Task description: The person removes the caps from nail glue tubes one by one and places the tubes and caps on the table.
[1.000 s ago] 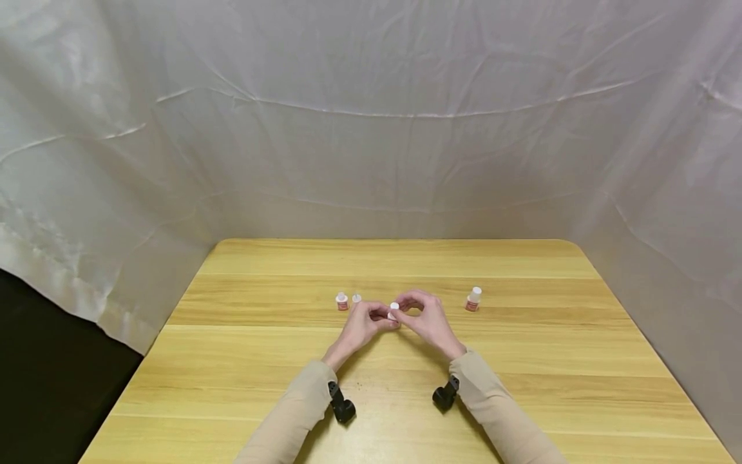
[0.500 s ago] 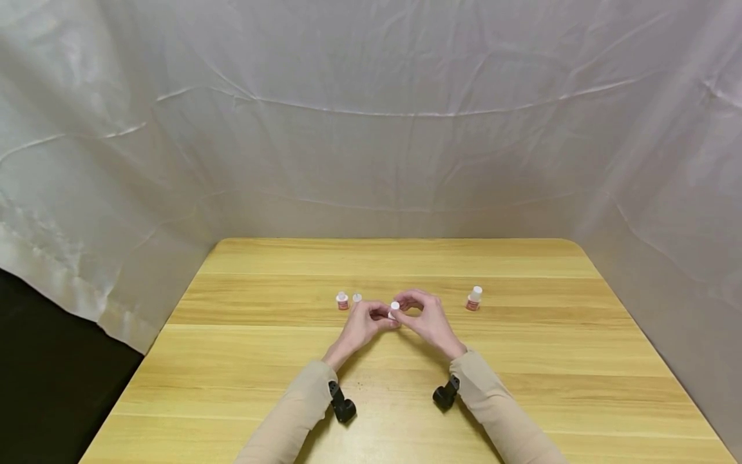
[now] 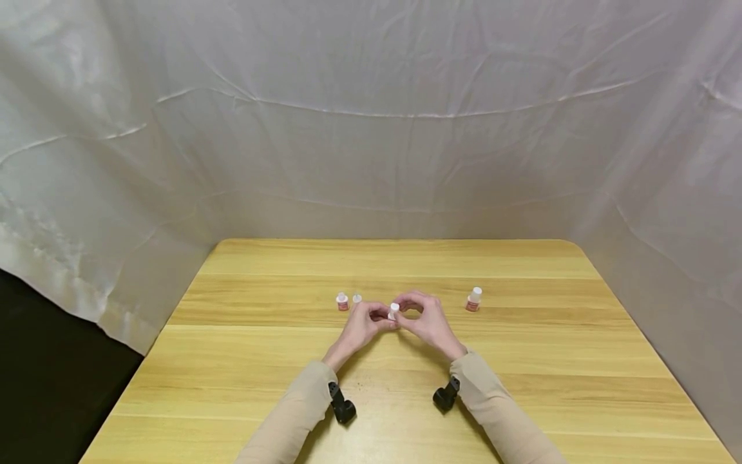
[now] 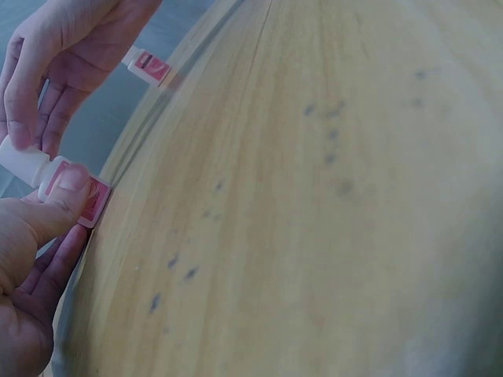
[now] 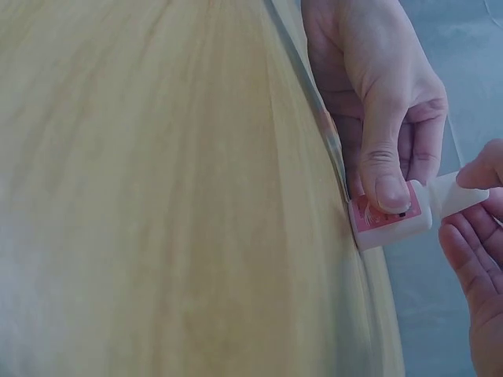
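My left hand (image 3: 361,328) grips a small white bottle (image 5: 391,227) with a pink-red label, thumb laid across the label in both wrist views. The bottle stands at the table surface, its white cap (image 3: 394,307) upward. My right hand (image 3: 430,321) has its thumb and fingertips around that cap, pinching it from the right. In the left wrist view the cap (image 4: 22,162) shows above the bottle's shoulder with a right fingertip against it. Most of the bottle's body is hidden by the left fingers in the head view.
Left of the hands stands a similar bottle (image 3: 342,301) with a white top; beside it another white top (image 3: 357,298) shows behind the left hand. A capped bottle (image 3: 473,299) stands to the right. The wooden table (image 3: 278,264) is bordered by grey-white curtains (image 3: 406,161).
The right thumb and fingers have shifted slightly at the cap, leaving more of it showing. The left hand and the standing bottles stay in place.
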{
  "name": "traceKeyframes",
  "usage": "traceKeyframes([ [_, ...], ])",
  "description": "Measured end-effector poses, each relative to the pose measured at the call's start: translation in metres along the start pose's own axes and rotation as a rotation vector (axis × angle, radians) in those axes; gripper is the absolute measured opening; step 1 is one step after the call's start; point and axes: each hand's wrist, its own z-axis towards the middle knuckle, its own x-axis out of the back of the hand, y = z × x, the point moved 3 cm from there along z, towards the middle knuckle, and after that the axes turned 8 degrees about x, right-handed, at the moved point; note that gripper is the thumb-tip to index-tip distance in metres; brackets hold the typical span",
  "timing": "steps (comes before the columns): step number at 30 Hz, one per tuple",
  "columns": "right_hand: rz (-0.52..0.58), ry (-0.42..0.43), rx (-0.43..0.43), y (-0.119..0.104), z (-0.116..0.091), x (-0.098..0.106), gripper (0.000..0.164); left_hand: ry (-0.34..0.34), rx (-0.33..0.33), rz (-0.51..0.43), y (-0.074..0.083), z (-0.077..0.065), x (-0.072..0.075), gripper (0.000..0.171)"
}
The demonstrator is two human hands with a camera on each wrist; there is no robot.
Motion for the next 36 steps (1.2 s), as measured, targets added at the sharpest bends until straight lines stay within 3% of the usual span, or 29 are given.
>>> traceKeyframes([
  [4,-0.015,0.023,0.000,0.013,-0.001,-0.001,0.024,0.001,0.001,-0.002,0.000,-0.001,0.000,0.022],
  [12,-0.043,0.047,0.027,0.014,-0.002,0.001,0.020,0.001,-0.003,0.000,0.001,-0.002,0.000,0.022],
  [19,-0.025,0.010,-0.003,-0.028,-0.001,0.006,0.021,0.005,0.016,0.008,0.001,-0.001,0.000,0.021],
  [26,-0.012,0.024,0.008,-0.032,0.000,0.007,0.024,0.003,0.011,0.004,0.002,-0.001,0.001,0.021],
  [30,-0.023,0.045,-0.012,-0.026,0.000,0.006,0.023,-0.004,0.016,-0.001,0.002,-0.001,0.000,0.022],
  [36,-0.047,0.062,-0.036,0.003,-0.002,0.000,0.022,-0.008,0.012,-0.003,0.003,-0.001,0.000,0.023],
])
